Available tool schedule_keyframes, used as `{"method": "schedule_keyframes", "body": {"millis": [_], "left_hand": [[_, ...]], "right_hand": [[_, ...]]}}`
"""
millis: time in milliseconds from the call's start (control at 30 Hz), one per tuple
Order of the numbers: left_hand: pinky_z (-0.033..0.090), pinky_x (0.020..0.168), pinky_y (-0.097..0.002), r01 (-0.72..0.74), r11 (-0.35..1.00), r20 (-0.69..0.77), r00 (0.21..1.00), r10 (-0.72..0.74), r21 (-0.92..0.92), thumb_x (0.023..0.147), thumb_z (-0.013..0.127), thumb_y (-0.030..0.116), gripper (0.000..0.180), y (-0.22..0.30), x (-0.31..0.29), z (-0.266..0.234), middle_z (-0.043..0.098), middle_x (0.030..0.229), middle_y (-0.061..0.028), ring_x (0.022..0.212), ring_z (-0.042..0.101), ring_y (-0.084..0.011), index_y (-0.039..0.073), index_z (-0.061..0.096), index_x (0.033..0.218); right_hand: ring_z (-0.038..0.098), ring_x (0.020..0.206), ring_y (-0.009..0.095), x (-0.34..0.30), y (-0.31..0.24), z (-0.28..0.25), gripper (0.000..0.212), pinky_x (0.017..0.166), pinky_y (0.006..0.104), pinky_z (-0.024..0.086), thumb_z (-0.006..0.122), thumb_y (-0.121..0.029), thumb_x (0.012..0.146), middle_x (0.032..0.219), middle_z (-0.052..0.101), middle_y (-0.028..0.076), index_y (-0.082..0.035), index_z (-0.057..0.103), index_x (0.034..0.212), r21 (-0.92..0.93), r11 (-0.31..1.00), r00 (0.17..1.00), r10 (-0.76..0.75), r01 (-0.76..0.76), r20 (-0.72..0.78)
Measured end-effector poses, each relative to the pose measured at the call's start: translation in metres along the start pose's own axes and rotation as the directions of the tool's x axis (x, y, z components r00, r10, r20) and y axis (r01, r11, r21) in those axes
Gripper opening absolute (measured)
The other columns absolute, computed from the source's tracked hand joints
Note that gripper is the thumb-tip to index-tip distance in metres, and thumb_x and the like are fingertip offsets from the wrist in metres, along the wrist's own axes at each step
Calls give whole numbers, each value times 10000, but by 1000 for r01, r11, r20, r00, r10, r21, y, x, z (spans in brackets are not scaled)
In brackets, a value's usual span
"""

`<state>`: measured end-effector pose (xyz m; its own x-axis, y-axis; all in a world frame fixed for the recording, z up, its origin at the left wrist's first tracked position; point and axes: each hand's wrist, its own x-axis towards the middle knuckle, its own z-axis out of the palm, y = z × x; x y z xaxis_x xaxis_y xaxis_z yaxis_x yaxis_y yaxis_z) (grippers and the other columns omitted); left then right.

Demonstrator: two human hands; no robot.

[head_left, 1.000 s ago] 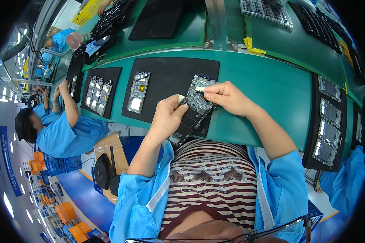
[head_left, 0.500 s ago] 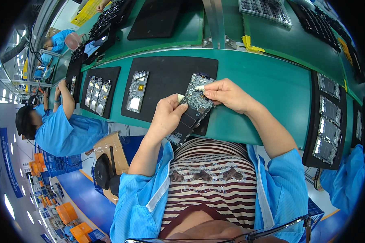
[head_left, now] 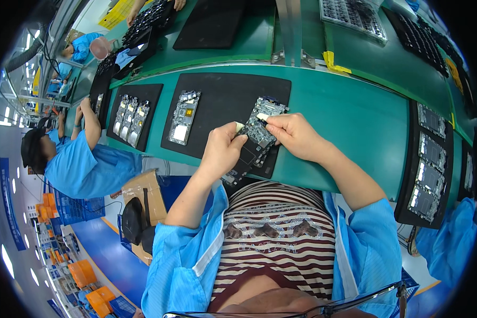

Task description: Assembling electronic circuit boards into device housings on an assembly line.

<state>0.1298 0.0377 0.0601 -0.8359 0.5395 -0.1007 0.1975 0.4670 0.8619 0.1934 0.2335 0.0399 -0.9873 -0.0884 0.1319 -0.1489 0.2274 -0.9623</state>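
Observation:
A long dark circuit board (head_left: 258, 137) is tilted over the near right part of a black foam mat (head_left: 225, 90). My left hand (head_left: 225, 148) grips its left edge between thumb and fingers, with a pale finger cover showing at a fingertip. My right hand (head_left: 294, 135) is closed in a pinch at the board's upper part, also with a pale cover at a fingertip. Whether something small sits in that pinch is hidden. To the left on the same mat lies another circuit board (head_left: 185, 117) with a silvery block and a small yellow-orange patch.
A smaller black mat (head_left: 155, 95) at the left bears several boards; a long black mat (head_left: 444, 175) at the right bears more. Beyond the green table (head_left: 350, 106) run a metal rail and a raised shelf with trays (head_left: 355, 18). A co-worker (head_left: 85, 159) sits at the left.
My right hand has shifted slightly down along the board, its fingers more curled. The view has turned a little. Another person's hands have come further in at the top left.

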Motion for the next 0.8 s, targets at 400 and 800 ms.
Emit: {"method": "schedule_keyframes", "body": {"millis": [400,800], "left_hand": [[470,594,-242,140,933,-53,985,-167,-332,886,514,38,128,-45,73,-30,651,804,-79,680,596,-108,-38,579,966],[422,829,-430,132,635,-378,886,268,761,694,723,129,300,-49,48,-68,542,996,-214,943,495,-380,-68,596,881]], "right_hand": [[568,757,151,7,20,-18,266,684,256,448,501,-39,879,967,630,106,27,578,1124,-216,974,906,-150,67,-396],[532,686,135,7,22,-17,221,625,251,427,514,-29,869,908,625,95,20,602,1066,-287,953,910,-204,100,-361]]}}
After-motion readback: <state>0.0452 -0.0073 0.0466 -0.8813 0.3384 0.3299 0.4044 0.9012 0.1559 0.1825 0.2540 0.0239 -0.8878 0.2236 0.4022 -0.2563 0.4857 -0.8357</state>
